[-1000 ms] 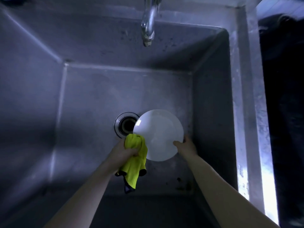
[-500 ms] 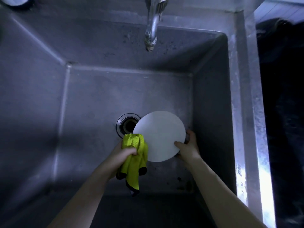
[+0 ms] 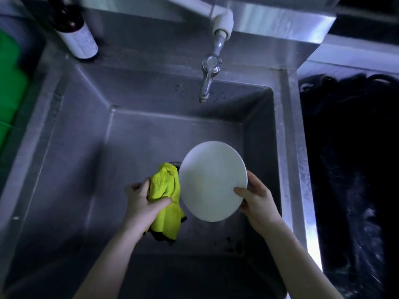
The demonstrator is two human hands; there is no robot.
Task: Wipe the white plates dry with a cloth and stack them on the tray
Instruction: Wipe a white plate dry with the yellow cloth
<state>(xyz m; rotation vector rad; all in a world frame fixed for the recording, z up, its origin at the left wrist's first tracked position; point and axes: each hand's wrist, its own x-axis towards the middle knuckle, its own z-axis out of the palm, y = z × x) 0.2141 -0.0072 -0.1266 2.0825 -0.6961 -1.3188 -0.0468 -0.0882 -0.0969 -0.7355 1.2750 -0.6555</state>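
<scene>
The right hand (image 3: 257,203) is pinching the round white plate (image 3: 212,180) by its rim, over the grey metal sink (image 3: 64,147). The left hand (image 3: 140,201) is squeezing the soft yellow-green cloth (image 3: 166,190) just beside it. The plate is looking hard, maybe slippery, and easy to break

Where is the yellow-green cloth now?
The yellow-green cloth is bunched in the left hand, head view lower centre, just left of the round white plate, over the steel sink.

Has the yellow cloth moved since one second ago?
Yes: the yellow cloth has gone toward the faucet; it now covers most of the drain, which lay bare before.
</scene>
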